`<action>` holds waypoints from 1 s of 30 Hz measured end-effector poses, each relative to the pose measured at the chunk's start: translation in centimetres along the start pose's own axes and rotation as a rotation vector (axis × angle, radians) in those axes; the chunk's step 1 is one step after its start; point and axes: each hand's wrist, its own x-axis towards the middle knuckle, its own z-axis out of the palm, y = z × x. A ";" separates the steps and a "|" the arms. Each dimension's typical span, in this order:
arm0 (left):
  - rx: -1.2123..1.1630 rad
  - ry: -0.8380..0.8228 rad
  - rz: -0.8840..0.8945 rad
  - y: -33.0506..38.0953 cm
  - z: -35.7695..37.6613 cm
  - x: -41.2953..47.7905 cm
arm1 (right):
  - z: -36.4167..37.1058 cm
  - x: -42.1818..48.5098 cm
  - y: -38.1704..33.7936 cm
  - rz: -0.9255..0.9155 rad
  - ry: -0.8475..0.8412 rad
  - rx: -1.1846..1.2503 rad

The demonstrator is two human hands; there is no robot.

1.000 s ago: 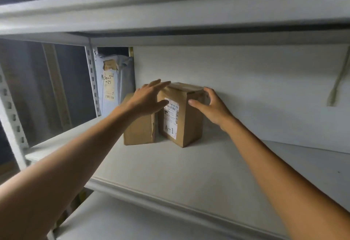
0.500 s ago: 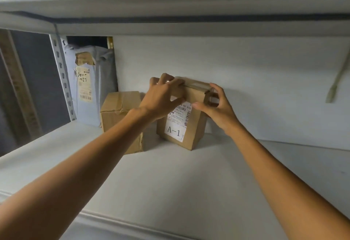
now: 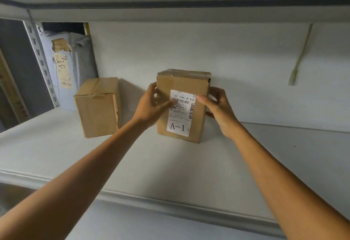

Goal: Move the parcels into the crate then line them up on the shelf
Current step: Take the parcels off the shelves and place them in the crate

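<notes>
The fingers (image 3: pixel 152 88) of the left hand (image 3: pixel 151 105) are curled round the left edge of the labelled parcel (image 3: pixel 181 81), with the thumb laid across its front onto the label (image 3: pixel 179 124). The right hand (image 3: pixel 217 107) mirrors this, its thumb pressed to the label's upper right corner and its fingers wrapped round the right side, so the carton is gripped between both hands. The parcel is set upright on the shelf (image 3: pixel 170 167) close to the back wall (image 3: pixel 246 65) (whether it touches the wall cannot be told). Its long axis is held vertical, the taped flaps are turned up, and the labelled face is pointed out toward the shelf's front edge, so that "A-1" is read the right way up. A clear gap is left between it and the plain parcel (image 3: pixel 98 111) to the left, behind which a grey mailer bag (image 3: pixel 79 65) is leaned in the corner. The step in hand is judged to be the lining-up. It is probably best done by sliding, not lifting, with even pressure from both sides and the base held flat. The front face is best brought level with the plain parcel's, the gap narrowed, and the label left facing out.
</notes>
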 end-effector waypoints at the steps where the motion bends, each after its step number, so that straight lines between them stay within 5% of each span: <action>1: -0.057 0.024 -0.041 -0.3 0.4 -0.5 | 0.0 -0.3 0.1 0.044 -0.041 0.039; 5: -0.314 0.091 -0.148 -0.1 1.2 -2.3 | 0.2 -1.3 1.0 0.080 -0.159 -0.056; 14: -0.235 0.016 -0.152 1.2 2.1 -5.7 | -0.8 -6.0 2.0 0.102 0.012 0.008; 22: -0.347 -0.199 -0.035 4.8 4.0 -7.0 | -4.1 -12.3 -2.0 0.031 0.282 -0.131; 30: -0.544 -0.611 0.067 10.9 10.2 -12.2 | -8.4 -25.3 -7.0 -0.026 0.608 -0.325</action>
